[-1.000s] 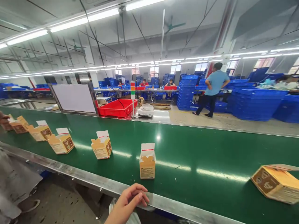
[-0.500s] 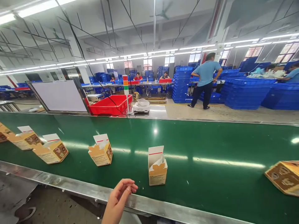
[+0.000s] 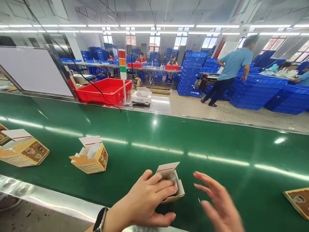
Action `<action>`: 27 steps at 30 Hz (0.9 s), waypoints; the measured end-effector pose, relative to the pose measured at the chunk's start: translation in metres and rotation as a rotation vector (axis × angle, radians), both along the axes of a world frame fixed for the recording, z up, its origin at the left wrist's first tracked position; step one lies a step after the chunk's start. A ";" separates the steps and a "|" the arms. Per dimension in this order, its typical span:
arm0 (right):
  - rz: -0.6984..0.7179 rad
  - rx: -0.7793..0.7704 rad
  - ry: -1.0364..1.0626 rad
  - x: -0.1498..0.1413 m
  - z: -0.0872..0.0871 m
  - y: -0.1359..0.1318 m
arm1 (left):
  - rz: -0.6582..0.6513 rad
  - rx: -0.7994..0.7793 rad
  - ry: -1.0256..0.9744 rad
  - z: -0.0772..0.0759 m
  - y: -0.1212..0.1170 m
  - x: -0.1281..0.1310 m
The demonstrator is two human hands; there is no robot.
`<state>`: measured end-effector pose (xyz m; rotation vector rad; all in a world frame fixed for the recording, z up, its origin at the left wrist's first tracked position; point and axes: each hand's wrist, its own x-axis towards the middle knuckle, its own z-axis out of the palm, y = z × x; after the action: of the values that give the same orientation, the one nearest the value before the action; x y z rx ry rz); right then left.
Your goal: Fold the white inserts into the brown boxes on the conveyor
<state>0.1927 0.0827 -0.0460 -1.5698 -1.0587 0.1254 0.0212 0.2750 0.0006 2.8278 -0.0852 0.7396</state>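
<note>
My left hand [image 3: 146, 203], a watch on its wrist, is wrapped round a small yellow carton [image 3: 172, 180] with its white flap open, standing on the green conveyor belt [image 3: 154, 148] near the front rail. My right hand [image 3: 218, 204] hovers just right of the carton, fingers spread and blurred, holding nothing. Two more open cartons, one [image 3: 90, 156] at centre left and one [image 3: 23, 149] at far left, lie further along the belt. Another carton [image 3: 298, 201] lies flat at the right edge.
A steel rail [image 3: 48, 199] runs along the belt's front edge. Behind the belt stand a white board [image 3: 29, 71], a red bin [image 3: 103, 90], a signal tower [image 3: 122, 61] and a scale [image 3: 142, 96]. A person in a blue shirt [image 3: 231, 72] stands by stacked blue crates [image 3: 260, 93].
My left hand has moved up from the rail and closed round the nearest carton. My right hand has come into view beside it. The view has dropped lower and the cartons have shifted left.
</note>
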 end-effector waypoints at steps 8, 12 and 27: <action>0.213 -0.002 -0.380 0.000 -0.040 0.023 | 0.114 0.107 -0.118 -0.001 -0.033 0.009; 0.259 0.040 -0.363 -0.006 -0.029 0.025 | 0.255 0.062 -0.182 -0.001 -0.037 0.007; 0.132 0.004 -0.269 -0.024 -0.031 0.018 | 0.461 -0.874 -0.650 -0.063 -0.043 0.007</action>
<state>0.1684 0.1011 -0.0765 -1.5415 -1.3728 0.0012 0.0278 0.2319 -0.0621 1.7085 0.6386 1.3488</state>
